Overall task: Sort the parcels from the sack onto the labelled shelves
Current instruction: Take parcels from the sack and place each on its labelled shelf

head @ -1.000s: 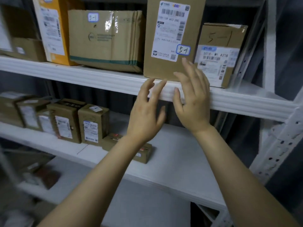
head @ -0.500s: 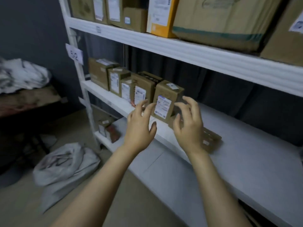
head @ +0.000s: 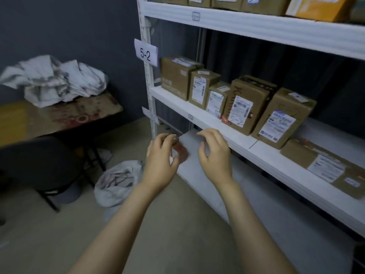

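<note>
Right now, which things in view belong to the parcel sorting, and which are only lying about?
Job: sack on the floor; 5-2 label; shelf; upright parcels on it; flat parcel beside them.
Lying about: table; crumpled white fabric on it; dark chair.

white tag (head: 145, 53) reading "5-2" on the shelf upright (head: 148, 86), handwritten "5-2" low on a brown parcel (head: 254, 89) right of the tag, shipping labels (head: 277, 125) on parcels too blurred to read
</note>
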